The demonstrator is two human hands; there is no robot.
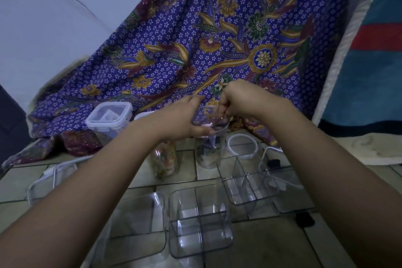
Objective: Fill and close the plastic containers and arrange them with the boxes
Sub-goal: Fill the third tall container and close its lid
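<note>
A tall clear plastic container (208, 154) stands on the tiled floor, open at the top, with dark and pale contents low inside. My left hand (180, 122) grips its rim from the left. My right hand (235, 102) is over its mouth with the fingers pinched together; whatever they hold is too small to tell. A second clear jar (166, 161) with colourful contents stands just left of it, partly behind my left forearm. A square container with a clip lid (109, 119) is shut, further left. A round white lid ring (243, 144) lies to the right.
Clear divided boxes (200, 220) (248, 183) sit near me on the floor, with another clear box (139, 224) and a lid (54, 178) to the left. Patterned purple cloth (217, 39) drapes behind. A blue and red rug (374, 61) lies at the right.
</note>
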